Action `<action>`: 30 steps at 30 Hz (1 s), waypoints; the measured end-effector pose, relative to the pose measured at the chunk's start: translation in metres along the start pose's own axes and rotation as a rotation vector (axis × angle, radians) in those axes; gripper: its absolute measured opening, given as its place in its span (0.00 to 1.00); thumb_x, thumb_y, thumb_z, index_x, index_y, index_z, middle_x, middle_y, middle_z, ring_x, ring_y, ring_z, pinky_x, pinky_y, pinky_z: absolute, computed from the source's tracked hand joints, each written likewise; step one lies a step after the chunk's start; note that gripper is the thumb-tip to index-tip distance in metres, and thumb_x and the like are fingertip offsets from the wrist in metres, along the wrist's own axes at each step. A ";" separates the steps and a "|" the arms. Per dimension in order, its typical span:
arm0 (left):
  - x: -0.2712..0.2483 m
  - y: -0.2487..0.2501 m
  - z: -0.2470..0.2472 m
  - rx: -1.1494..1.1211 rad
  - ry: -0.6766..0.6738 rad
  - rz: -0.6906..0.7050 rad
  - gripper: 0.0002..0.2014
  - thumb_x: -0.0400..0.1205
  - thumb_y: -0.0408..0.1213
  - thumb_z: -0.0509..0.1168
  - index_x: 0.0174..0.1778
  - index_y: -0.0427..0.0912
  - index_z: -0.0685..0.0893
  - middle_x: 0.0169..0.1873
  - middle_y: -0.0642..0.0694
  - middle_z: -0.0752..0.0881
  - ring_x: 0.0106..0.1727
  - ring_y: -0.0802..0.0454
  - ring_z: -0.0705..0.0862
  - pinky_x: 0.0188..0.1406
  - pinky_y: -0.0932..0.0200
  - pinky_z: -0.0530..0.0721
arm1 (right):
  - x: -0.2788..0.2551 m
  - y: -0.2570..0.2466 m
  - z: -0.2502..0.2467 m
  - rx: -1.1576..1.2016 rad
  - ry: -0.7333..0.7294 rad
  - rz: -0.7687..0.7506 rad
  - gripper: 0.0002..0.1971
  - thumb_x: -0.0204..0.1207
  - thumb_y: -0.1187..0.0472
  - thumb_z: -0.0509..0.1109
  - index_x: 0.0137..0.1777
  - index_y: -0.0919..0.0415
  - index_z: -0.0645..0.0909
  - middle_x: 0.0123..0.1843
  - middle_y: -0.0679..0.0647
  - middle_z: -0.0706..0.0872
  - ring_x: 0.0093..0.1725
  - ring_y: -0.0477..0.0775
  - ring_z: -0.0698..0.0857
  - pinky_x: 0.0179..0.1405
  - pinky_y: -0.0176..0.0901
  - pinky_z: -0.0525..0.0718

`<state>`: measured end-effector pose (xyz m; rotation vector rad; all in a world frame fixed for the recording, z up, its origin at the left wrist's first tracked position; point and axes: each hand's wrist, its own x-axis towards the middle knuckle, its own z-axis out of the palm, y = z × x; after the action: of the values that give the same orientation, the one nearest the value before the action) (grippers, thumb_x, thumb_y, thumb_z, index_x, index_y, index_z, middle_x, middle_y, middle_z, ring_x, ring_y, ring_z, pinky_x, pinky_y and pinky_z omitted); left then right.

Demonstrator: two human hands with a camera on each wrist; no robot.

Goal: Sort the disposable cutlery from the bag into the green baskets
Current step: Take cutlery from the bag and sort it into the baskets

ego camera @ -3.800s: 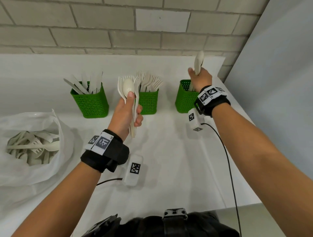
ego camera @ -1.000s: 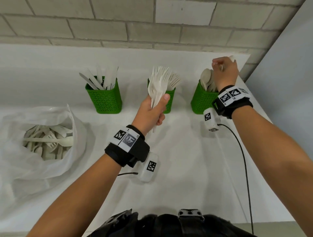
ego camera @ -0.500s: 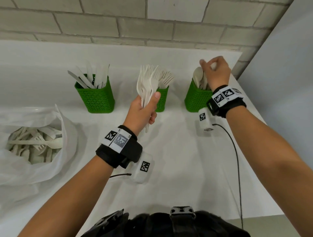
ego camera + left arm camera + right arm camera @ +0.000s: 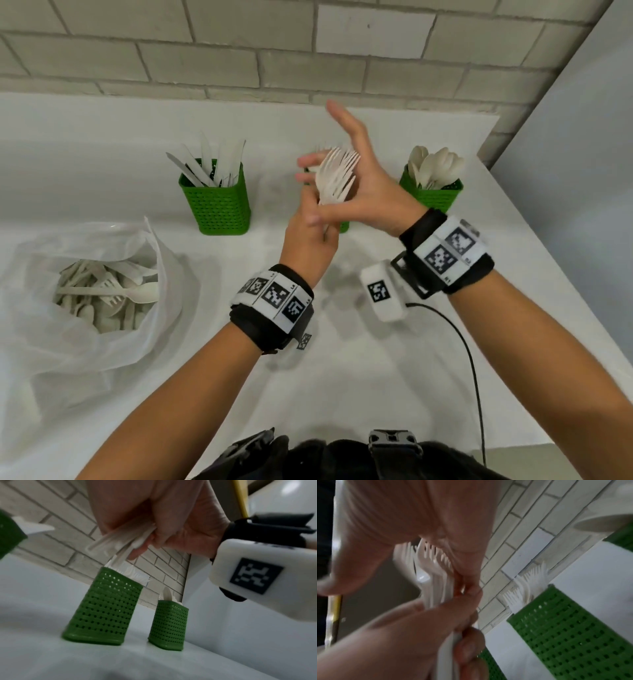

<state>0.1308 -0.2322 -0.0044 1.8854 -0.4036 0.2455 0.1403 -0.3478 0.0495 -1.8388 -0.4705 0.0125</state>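
My left hand (image 4: 308,236) grips a bunch of white forks (image 4: 337,178) by the handles, tines up, in front of the middle green basket (image 4: 344,226), which is mostly hidden behind my hands. My right hand (image 4: 368,192) is spread open around the fork heads, its fingers straight and touching them. In the right wrist view the forks (image 4: 429,572) lie against my palm, and the middle basket (image 4: 565,622) holds more forks. The left basket (image 4: 215,202) holds knives and the right basket (image 4: 431,195) holds spoons. The white bag (image 4: 85,291) at left has mixed cutlery in it.
All three baskets stand in a row near the brick wall (image 4: 308,44) on the white table (image 4: 342,377). A grey panel (image 4: 582,171) borders the table at right. A black cable (image 4: 469,359) trails from my right wrist towards the front edge.
My right hand has left the spoon basket and swung left to the forks in my left hand, opening flat. Earlier it put spoons into the right basket.
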 end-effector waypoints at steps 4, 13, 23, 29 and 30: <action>-0.003 -0.006 -0.013 0.088 0.002 0.035 0.24 0.81 0.28 0.60 0.74 0.34 0.65 0.62 0.40 0.80 0.60 0.39 0.81 0.55 0.48 0.80 | 0.002 0.005 0.021 0.137 0.114 -0.044 0.28 0.66 0.71 0.77 0.61 0.54 0.68 0.48 0.61 0.80 0.56 0.67 0.85 0.62 0.55 0.83; -0.002 -0.005 -0.060 0.125 -0.279 -0.310 0.11 0.77 0.44 0.70 0.42 0.39 0.84 0.35 0.40 0.88 0.37 0.45 0.86 0.39 0.51 0.82 | 0.022 0.000 0.049 0.511 0.427 0.016 0.32 0.75 0.74 0.62 0.70 0.43 0.57 0.33 0.54 0.77 0.27 0.50 0.76 0.35 0.48 0.81; -0.007 -0.022 -0.066 -0.419 -0.384 -0.610 0.08 0.84 0.31 0.60 0.39 0.42 0.71 0.25 0.48 0.63 0.15 0.60 0.64 0.13 0.70 0.59 | 0.028 -0.005 0.084 0.684 0.382 0.234 0.05 0.78 0.69 0.67 0.42 0.60 0.76 0.26 0.50 0.76 0.29 0.48 0.76 0.33 0.38 0.77; -0.001 -0.036 -0.076 -0.842 -0.275 -0.679 0.08 0.78 0.19 0.61 0.39 0.36 0.78 0.31 0.44 0.75 0.28 0.57 0.76 0.26 0.70 0.80 | 0.026 -0.008 0.091 0.072 0.359 0.318 0.15 0.84 0.50 0.59 0.35 0.51 0.73 0.31 0.44 0.76 0.31 0.37 0.78 0.37 0.27 0.76; -0.001 -0.037 -0.078 -0.930 -0.275 -0.673 0.08 0.78 0.19 0.61 0.40 0.36 0.80 0.33 0.44 0.78 0.33 0.55 0.79 0.32 0.69 0.83 | 0.026 -0.009 0.088 0.040 0.355 0.317 0.14 0.83 0.49 0.59 0.36 0.49 0.73 0.31 0.42 0.77 0.31 0.34 0.77 0.34 0.25 0.76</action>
<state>0.1463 -0.1479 -0.0103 1.0318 -0.0151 -0.5760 0.1399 -0.2572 0.0351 -1.8108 0.0697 -0.0877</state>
